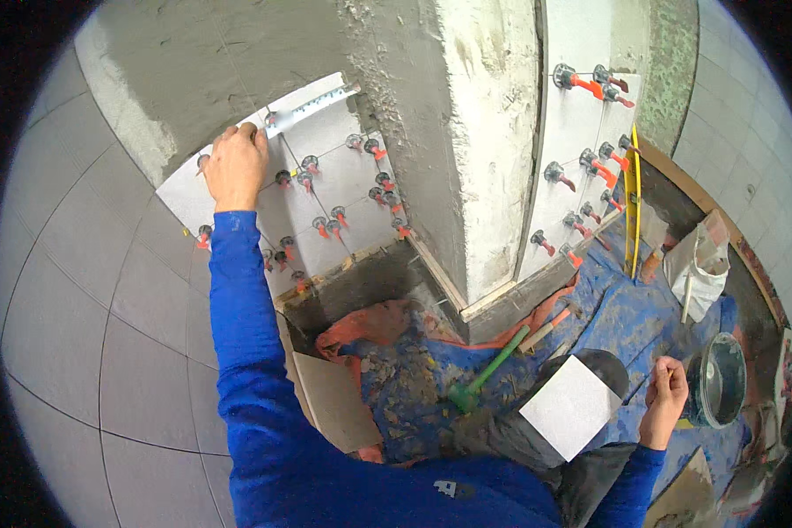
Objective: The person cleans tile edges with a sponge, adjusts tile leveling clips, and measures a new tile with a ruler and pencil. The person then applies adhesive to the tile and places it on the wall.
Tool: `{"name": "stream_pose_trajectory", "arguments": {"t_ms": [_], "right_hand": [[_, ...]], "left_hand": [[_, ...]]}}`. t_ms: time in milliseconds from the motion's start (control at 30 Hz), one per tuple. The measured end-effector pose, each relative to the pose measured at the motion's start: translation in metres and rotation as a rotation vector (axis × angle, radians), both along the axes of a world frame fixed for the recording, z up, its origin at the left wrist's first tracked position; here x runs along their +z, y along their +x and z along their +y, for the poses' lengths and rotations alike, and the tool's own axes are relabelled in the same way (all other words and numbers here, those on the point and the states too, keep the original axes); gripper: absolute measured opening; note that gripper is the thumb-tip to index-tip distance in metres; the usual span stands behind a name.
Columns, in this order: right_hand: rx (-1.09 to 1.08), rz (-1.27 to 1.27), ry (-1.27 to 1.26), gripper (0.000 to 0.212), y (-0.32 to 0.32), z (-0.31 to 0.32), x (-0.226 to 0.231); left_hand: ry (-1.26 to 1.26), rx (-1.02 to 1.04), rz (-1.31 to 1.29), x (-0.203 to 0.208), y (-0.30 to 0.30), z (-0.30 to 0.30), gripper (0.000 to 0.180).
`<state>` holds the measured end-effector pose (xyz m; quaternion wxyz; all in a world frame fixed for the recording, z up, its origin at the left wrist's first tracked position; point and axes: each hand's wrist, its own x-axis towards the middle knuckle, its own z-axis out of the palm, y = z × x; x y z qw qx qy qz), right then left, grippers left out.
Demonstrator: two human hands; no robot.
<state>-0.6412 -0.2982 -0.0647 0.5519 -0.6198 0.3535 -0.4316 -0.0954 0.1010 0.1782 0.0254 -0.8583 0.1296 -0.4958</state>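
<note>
My left hand (238, 167) is raised to the tiled wall at the upper left, fingers closed at the near end of a ruler (312, 107). The ruler slants along the top edge of the white wall tiles (330, 145). Grey and red levelling clips (310, 164) stick out from the tile joints around it. Low on the right, my right hand (664, 400) is closed in a pinch; something thin shows at its fingertips, too small to name. A loose white square tile (572, 409) rests on my leg, left of this hand.
A dark bucket (718, 383) stands beside my right hand. On the blue sheet (409, 370) lie a green-handled tool (493, 370) and a hammer (550, 327). A yellow level (633, 207) leans by the right tiled wall, near a white sack (700, 268). A plastered column (493, 150) juts out between walls.
</note>
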Motion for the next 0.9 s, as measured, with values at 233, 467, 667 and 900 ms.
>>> {"name": "stream_pose_trajectory", "arguments": {"t_ms": [233, 467, 667, 900], "right_hand": [[-0.115, -0.001, 0.085, 0.015, -0.033, -0.001, -0.046], [-0.14, 0.042, 0.162, 0.014, -0.047, -0.001, -0.079], [-0.116, 0.036, 0.207, 0.015, -0.057, -0.007, -0.102], [-0.109, 0.046, 0.232, 0.015, -0.055, -0.015, -0.115]], "left_hand": [[-0.022, -0.021, 0.026, 0.018, 0.023, -0.025, 0.034], [-0.013, 0.07, 0.114, 0.031, 0.021, -0.029, 0.036], [-0.014, 0.057, 0.212, 0.043, 0.027, -0.03, 0.037], [-0.041, 0.03, 0.254, 0.047, 0.034, -0.025, 0.036]]}}
